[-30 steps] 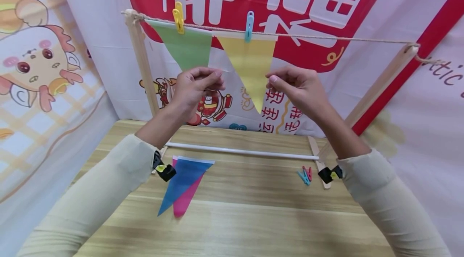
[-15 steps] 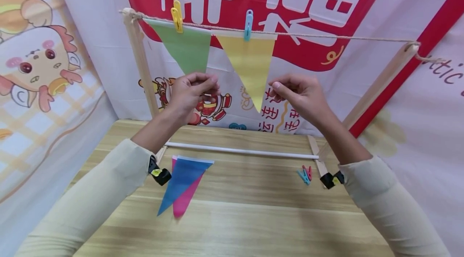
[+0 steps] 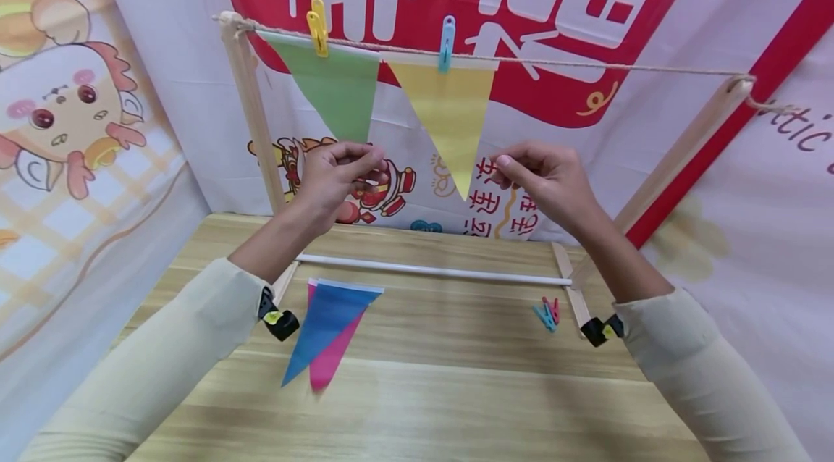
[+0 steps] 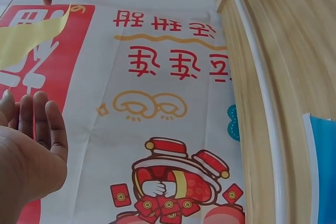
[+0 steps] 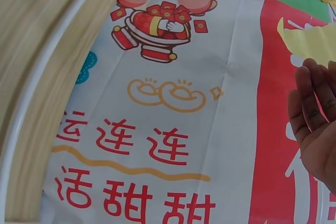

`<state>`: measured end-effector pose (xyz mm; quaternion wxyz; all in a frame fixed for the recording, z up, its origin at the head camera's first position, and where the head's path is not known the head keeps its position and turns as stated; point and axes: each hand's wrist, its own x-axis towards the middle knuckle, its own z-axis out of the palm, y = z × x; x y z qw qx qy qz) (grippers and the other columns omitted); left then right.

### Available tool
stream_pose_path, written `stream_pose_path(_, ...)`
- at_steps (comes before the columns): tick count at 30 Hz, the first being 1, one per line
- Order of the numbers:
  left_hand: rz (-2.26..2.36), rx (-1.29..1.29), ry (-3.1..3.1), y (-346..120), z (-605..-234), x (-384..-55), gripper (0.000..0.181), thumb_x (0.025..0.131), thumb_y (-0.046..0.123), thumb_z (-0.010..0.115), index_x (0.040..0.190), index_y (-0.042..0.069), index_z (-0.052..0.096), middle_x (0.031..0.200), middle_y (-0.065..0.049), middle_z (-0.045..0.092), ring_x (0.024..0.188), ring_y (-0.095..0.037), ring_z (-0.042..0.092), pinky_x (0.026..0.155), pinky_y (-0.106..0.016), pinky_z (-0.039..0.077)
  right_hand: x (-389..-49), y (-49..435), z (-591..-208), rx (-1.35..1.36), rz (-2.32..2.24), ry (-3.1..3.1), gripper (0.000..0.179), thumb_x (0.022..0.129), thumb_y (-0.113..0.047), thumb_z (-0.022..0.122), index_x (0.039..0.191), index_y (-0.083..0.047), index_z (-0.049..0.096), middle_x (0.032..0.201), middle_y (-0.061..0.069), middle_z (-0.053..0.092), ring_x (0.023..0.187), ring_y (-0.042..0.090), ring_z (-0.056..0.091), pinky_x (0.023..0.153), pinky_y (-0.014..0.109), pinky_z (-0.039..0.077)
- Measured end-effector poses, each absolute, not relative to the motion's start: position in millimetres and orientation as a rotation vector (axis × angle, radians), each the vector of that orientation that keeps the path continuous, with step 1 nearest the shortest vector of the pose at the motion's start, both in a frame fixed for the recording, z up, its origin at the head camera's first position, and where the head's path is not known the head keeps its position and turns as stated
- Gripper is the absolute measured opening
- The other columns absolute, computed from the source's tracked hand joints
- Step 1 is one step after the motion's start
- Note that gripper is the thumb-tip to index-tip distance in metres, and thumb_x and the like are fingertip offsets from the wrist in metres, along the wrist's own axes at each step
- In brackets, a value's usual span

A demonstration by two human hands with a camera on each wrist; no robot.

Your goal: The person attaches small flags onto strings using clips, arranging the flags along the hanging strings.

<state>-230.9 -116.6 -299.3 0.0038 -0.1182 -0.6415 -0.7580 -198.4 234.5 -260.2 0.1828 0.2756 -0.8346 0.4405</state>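
Viewed from the head, facing forward and down; from each wrist, nearer, facing the printed backdrop (image 4: 157, 82), with the yellow pennant (image 3: 446, 103) common to both

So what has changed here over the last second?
The left hand has moved down and to the left, the right hand down and slightly right, widening their gap. Nothing was visibly grabbed or released. The green flag, yellow flag and blue flag stayed put.

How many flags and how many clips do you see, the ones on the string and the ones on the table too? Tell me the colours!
Flags: 4 (green flag, yellow flag, blue flag, pink flag)
Clips: 4 (yellow clip, hanging blue clip, lying blue clip, pink clip)
Total: 8
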Motion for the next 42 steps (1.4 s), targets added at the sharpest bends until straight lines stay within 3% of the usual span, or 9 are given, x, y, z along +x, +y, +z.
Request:
stream_pose_path(5, -2.323, -0.405, -2.053, -119.8, -305.3, -232.2, 0.034, 0.108, 0.025, 0.08, 0.129, -0.001, 0.078, 0.102, -0.001, 0.082, 0.09, -0.014, 0.082, 0.082, -0.028, 0.07, -199.4, 238.9, -264.7, 0.789, 1.232, -2.354, 0.021, 0.11, -0.016, 0.074, 0.125, -0.005, 0.084, 0.103, 0.009, 0.085, 0.086, 0.014, 0.078, 0.078, 0.021, 0.067)
stream_pose_path(11, -2.338, -0.399, -2.04, -123.9, -311.7, -231.8, 0.021, 0.109, 0.021, 0.078, 0.122, 0.006, 0.08, 0.1, 0.0, 0.082, 0.089, -0.012, 0.081, 0.082, -0.025, 0.069, -199.2, 242.1, -269.6, 0.792, 1.219, -2.354, 0.018, 0.11, -0.012, 0.074, 0.122, -0.003, 0.084, 0.102, 0.013, 0.084, 0.085, 0.011, 0.078, 0.08, 0.019, 0.067)
stream_pose_path(20, -2.339, -0.319, -2.08, -128.9, -318.9, -232.0, 0.028, 0.109, 0.021, 0.078, 0.13, 0.002, 0.078, 0.102, 0.0, 0.084, 0.092, -0.013, 0.082, 0.086, -0.028, 0.071, -198.0, 245.7, -276.5, 0.743, 1.245, -2.398, 0.018, 0.111, -0.014, 0.074, 0.121, -0.001, 0.083, 0.102, 0.016, 0.083, 0.085, 0.016, 0.078, 0.08, 0.02, 0.067)
stream_pose_path(27, -2.322, -0.242, -2.161, -130.9, -327.2, -231.9, 0.022, 0.109, 0.029, 0.079, 0.125, 0.014, 0.079, 0.107, 0.001, 0.083, 0.092, -0.013, 0.084, 0.084, -0.026, 0.07, -197.0, 250.6, -287.4, 0.7, 1.209, -2.439, 0.015, 0.11, -0.015, 0.075, 0.117, -0.005, 0.084, 0.098, 0.014, 0.083, 0.083, 0.018, 0.076, 0.071, 0.019, 0.063)
stream_pose_path(34, -2.3, -0.242, -2.203, -131.4, -336.7, -231.1, 0.029, 0.108, 0.034, 0.08, 0.126, 0.012, 0.078, 0.099, 0.001, 0.084, 0.092, -0.014, 0.083, 0.082, -0.027, 0.071, -195.6, 255.3, -295.9, 0.691, 1.226, -2.45, 0.017, 0.111, -0.016, 0.075, 0.119, -0.006, 0.084, 0.1, 0.014, 0.084, 0.087, 0.025, 0.08, 0.078, 0.022, 0.067)
stream_pose_path(38, -2.248, -0.22, -2.257, -134.5, -342.9, -229.2, 0.035, 0.108, 0.036, 0.08, 0.133, 0.011, 0.077, 0.103, 0.002, 0.084, 0.101, -0.018, 0.083, 0.086, -0.027, 0.07, -193.8, 256.5, -300.6, 0.669, 1.255, -2.472, 0.019, 0.112, -0.019, 0.074, 0.12, -0.006, 0.084, 0.101, 0.015, 0.083, 0.087, 0.023, 0.079, 0.079, 0.021, 0.067)
stream_pose_path(42, -2.231, -0.206, -2.279, -137.5, -348.7, -229.1, 0.041, 0.108, 0.037, 0.079, 0.138, 0.009, 0.075, 0.108, 0.001, 0.085, 0.107, -0.023, 0.082, 0.089, -0.027, 0.07, -193.3, 258.1, -306.1, 0.66, 1.257, -2.489, 0.02, 0.112, -0.02, 0.074, 0.12, -0.005, 0.083, 0.102, 0.014, 0.084, 0.089, 0.03, 0.08, 0.08, 0.02, 0.067)
